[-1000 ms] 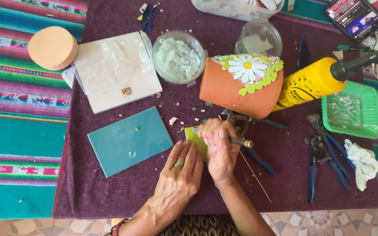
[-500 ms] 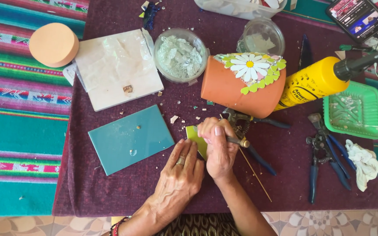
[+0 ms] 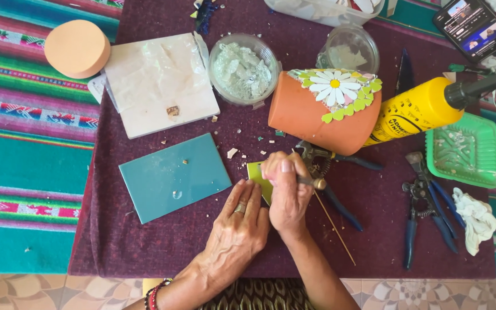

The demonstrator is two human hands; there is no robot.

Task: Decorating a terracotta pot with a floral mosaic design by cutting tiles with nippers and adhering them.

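My right hand [image 3: 287, 192] grips a small metal cutting tool [image 3: 314, 183] and presses its tip onto a small yellow-green tile [image 3: 256, 174] on the purple cloth [image 3: 144, 247]. Flat beside it, my left hand [image 3: 237, 227] holds the tile's near edge down with its fingertips. A larger teal tile [image 3: 173, 177] lies just left of the hands. Behind them a terracotta pot [image 3: 317, 115] lies on its side, with a mosaic daisy and green pieces at its rim.
Blue-handled nippers [image 3: 340, 172] lie by the pot, two more pliers [image 3: 426, 201] to the right with a white rag [image 3: 476, 217]. A yellow glue bottle [image 3: 426, 106], green tray [image 3: 466, 150], two glass bowls [image 3: 242, 69], white tile [image 3: 159, 83], orange sponge [image 3: 77, 48], phone [image 3: 477, 26].
My right hand has shifted slightly with the tool across the yellow-green tile. The left hand stays pressed on the tile.
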